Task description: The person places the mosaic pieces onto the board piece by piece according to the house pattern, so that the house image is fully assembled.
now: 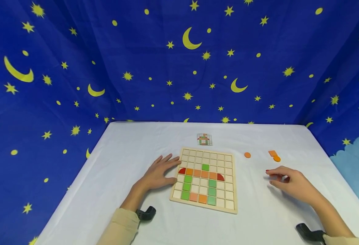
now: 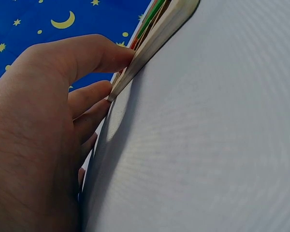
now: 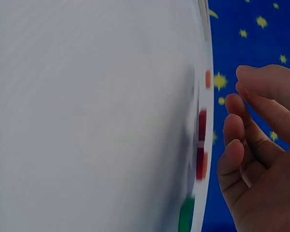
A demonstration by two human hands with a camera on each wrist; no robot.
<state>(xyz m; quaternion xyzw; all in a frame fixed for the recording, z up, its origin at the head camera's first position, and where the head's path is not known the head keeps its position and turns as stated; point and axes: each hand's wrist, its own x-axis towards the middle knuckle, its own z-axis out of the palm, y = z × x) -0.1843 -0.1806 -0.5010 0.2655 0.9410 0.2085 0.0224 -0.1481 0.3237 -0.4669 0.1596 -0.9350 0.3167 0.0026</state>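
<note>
A wooden grid board [image 1: 227,200] lies on the table with colored tiles in its cells. An orange row [image 1: 197,173] runs between red rounded tiles [image 1: 220,177]. Below it stand green tiles [image 1: 186,186] in two columns, joined at the bottom by pink and orange squares. One green square [image 1: 205,167] sits above the row. My left hand [image 1: 158,173] rests beside the board, thumb and fingertips at its left edge. Over the table right of the board hovers my right hand [image 1: 293,183], fingers loosely bent, nothing visible between them.
A small printed pattern card [image 1: 204,139] lies behind the board. To the right are an orange disc [image 1: 247,155], an orange square [image 1: 272,153] and another disc [image 1: 277,159]. In the right wrist view, red pieces [image 3: 202,125] and a green piece [image 3: 186,215] lie beyond my hand.
</note>
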